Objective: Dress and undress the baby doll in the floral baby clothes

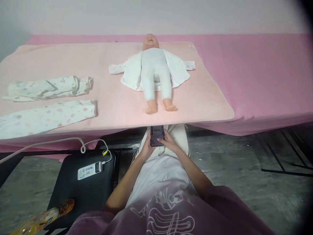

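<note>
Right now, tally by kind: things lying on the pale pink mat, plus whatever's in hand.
Doll: 1
Open white jacket, under the doll: 1
Folded patterned cloths: 2
Phone: 1
Total: 5

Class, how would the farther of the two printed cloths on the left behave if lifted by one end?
The farther cloth would probably sag, since its creases and loose folds suggest limp fabric. Its thin edges hint it is light. Lying flattish, it seems unlikely to roll.
</note>
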The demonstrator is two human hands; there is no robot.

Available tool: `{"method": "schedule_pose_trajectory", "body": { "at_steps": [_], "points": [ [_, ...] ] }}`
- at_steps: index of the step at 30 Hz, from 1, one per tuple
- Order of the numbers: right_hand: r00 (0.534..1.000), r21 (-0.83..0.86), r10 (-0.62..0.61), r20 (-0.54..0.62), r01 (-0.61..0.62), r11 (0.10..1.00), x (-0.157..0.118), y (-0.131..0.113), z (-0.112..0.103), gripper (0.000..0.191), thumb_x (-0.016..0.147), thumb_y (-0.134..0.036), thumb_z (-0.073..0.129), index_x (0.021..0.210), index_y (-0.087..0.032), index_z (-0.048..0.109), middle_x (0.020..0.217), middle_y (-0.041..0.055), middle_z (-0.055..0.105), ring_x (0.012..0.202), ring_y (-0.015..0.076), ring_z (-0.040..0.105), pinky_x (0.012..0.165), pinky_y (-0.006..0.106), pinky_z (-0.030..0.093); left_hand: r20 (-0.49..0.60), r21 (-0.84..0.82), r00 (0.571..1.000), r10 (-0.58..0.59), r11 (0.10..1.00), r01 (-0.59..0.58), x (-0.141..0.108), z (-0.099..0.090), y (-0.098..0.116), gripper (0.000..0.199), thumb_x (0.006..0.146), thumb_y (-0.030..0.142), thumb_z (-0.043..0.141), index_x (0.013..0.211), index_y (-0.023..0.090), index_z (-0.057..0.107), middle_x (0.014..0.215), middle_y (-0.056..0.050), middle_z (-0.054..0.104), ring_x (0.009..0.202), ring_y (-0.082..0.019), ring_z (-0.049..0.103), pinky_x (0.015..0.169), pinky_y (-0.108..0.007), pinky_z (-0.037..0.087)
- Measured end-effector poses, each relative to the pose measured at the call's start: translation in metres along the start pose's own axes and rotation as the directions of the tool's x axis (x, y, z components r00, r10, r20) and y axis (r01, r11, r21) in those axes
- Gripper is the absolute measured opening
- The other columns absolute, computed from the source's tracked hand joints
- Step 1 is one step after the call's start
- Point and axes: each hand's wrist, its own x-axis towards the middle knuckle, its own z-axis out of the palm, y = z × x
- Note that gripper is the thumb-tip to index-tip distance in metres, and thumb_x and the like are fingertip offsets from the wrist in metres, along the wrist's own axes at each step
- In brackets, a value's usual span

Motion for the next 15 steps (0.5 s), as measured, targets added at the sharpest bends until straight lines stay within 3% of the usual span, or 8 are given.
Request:
{"method": "schedule_pose_trajectory", "body": {
  "at_steps": [6,15],
  "points": [
    [1.000,0.000,0.001,0.025,-0.001,1.000,-0.0010,0.0021,-0.0006,0.095,0.076,-0.048,0.100,0.157,-0.028,0.052,0.145,0.0100,0.070,0.145,0.0290,0.060,0.129,0.046,0.046,-0.001,-0.049,1.000,-0.012,0.999,0.012,0.0004,-0.0004,0.0004,0.060,0.096,0.063,0.081,0.142,0.026,0.066,0.153,-0.013,0.069,0.150,-0.037,0.060,0.125,-0.056,0.053],
    [1.000,0.029,0.021,0.023,-0.021,0.999,-0.0055,-0.0057,0.0047,0.093,0.080,-0.044,0.095,0.160,-0.029,0.051,0.152,0.0087,0.067,0.148,0.0299,0.058,0.131,0.046,0.045,-0.034,0.002,0.999,0.029,1.000,-0.029,-0.0017,0.0050,0.0033,0.057,0.097,0.049,0.084,0.148,0.029,0.065,0.152,-0.009,0.070,0.151,-0.035,0.060,0.124,-0.053,0.053]
  ]
}}
